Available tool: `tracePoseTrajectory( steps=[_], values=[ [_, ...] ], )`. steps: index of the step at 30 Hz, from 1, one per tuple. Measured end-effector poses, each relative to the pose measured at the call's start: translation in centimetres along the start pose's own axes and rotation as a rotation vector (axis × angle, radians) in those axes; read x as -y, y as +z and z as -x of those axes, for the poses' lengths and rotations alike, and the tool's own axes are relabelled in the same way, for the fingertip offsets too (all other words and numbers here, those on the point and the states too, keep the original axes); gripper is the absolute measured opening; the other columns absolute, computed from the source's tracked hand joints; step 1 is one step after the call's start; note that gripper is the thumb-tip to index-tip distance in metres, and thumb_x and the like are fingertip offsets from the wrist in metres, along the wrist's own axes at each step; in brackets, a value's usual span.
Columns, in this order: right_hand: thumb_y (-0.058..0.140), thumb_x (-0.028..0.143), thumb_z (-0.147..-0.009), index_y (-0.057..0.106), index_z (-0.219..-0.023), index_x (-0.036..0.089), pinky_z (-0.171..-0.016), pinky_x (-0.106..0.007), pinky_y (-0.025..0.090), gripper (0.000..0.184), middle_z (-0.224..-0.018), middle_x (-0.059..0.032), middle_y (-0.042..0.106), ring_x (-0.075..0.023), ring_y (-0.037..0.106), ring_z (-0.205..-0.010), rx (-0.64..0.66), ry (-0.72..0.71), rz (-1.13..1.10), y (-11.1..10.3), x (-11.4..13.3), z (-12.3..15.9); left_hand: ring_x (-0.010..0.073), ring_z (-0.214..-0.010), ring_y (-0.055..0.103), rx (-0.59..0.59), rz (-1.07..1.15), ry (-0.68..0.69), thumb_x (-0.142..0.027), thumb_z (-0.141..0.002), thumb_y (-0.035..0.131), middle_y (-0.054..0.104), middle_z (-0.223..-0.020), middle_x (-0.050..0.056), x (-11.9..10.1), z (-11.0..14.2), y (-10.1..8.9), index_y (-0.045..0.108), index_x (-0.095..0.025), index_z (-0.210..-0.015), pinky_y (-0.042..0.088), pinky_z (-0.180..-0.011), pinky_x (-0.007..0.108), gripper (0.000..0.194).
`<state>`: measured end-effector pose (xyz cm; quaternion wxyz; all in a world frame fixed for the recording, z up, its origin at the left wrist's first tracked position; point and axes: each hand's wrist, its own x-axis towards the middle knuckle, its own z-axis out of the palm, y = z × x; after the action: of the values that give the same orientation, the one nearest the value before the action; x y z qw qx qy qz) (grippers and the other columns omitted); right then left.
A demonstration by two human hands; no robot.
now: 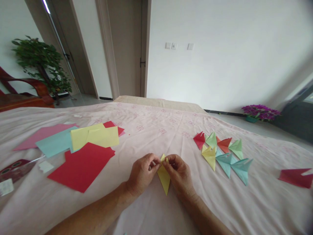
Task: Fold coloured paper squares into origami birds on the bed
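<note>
A folded yellow paper piece [164, 179] is held upright in front of me, its long point toward me and two small tips at the far end. My left hand [144, 169] pinches its upper left edge between thumb and forefinger. My right hand [179, 171] pinches the upper right part in the same way, close to the left fingertips. To the right lie several folded paper pieces in rows, among them a yellow one [209, 157], a red one [199, 139] and a blue one [242, 169].
Loose sheets lie at the left: red [84, 168], yellow [95, 136], blue [55, 143] and pink [41, 137]. Beside them are white scraps [46, 166] and a dark red packet [17, 170]. A red paper piece [294, 178] sits far right on the pink patterned cloth [146, 127].
</note>
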<state>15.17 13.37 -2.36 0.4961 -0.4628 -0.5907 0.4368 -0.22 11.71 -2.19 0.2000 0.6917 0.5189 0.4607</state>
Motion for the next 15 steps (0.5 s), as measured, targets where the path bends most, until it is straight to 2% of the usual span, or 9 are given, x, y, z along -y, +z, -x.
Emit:
tracePoseTrajectory(
  steps=[9, 15],
  values=[
    [0.069, 0.044, -0.075, 0.061, -0.074, 0.020, -0.053, -0.024, 0.040, 0.026, -0.065, 0.0006, 0.060, -0.0137, 0.052, -0.058, 0.004, 0.005, -0.034, 0.16, -0.32, 0.04, 0.0106, -0.061, 0.061, -0.017, -0.009, 0.011, -0.023, -0.084, 0.061, 0.069, -0.074, -0.002, -0.05, 0.00, -0.10, 0.063, -0.022, -0.080, 0.046, -0.057, 0.020, 0.005],
    [0.071, 0.041, -0.073, 0.063, -0.072, 0.019, -0.054, -0.024, 0.041, 0.024, -0.065, 0.0002, 0.061, -0.0138, 0.054, -0.059, -0.017, 0.001, -0.034, 0.01, -0.30, 0.11, 0.0104, -0.062, 0.062, -0.004, -0.031, 0.017, -0.018, -0.082, 0.063, 0.070, -0.075, -0.002, 0.00, 0.03, -0.09, 0.066, -0.022, -0.080, 0.045, -0.057, 0.019, 0.005]
  ],
)
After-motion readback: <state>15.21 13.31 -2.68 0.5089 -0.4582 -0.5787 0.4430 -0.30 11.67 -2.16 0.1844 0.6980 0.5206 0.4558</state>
